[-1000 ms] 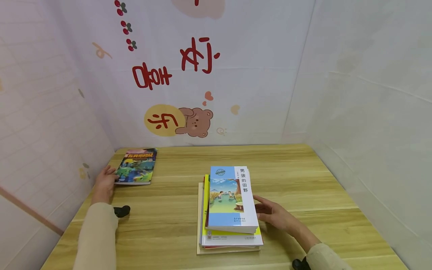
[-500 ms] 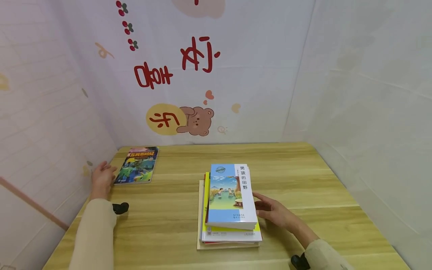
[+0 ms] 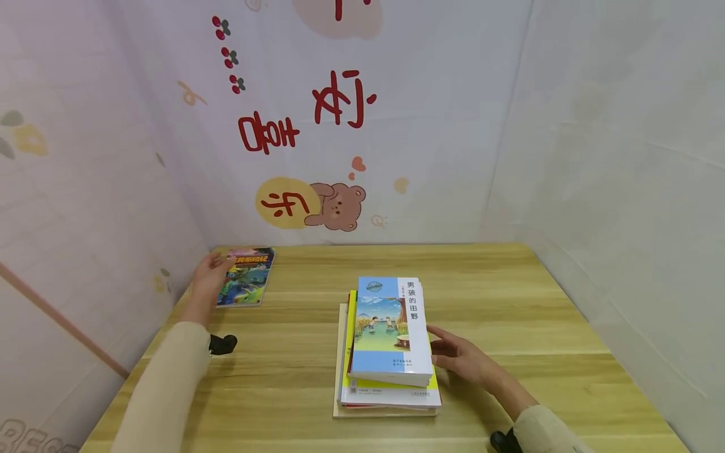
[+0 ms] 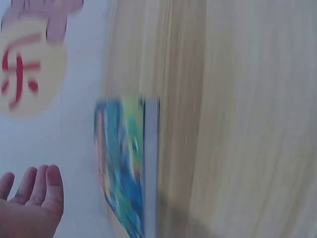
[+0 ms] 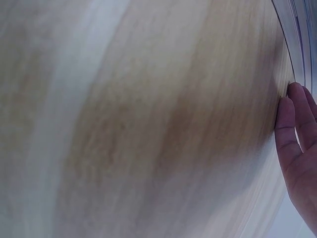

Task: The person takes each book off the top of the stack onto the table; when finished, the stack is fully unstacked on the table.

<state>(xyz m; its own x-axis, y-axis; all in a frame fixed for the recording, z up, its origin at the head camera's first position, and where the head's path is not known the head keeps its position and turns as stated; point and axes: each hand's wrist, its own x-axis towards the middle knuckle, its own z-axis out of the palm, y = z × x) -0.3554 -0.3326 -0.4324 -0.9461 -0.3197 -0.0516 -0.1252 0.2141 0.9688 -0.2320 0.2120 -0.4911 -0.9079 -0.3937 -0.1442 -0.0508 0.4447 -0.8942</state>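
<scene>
A colourful comic-style book [image 3: 246, 280] lies flat at the table's back left corner. My left hand [image 3: 210, 277] hovers over its left side in the head view, fingers loosely extended and holding nothing; the left wrist view has the hand [image 4: 37, 201] apart from the book [image 4: 124, 163]. Near the middle stands a stack of several books, topped by a blue and white paperback [image 3: 389, 330], with a yellow and white book [image 3: 391, 393] under it. Beside the stack's right edge is my right hand [image 3: 467, 360], fingertips at the book edges [image 5: 302, 44], fingers relaxed.
The wooden table [image 3: 527, 302] is bordered by pale fabric walls at the back and both sides. The back wall [image 3: 442, 126] carries red characters and a bear drawing [image 3: 338, 206]. Dark wrist straps show at both cuffs.
My left hand has left the comic book's lower left edge and moved up and over its left side. The right hand stays by the stack. The head view has shifted slightly.
</scene>
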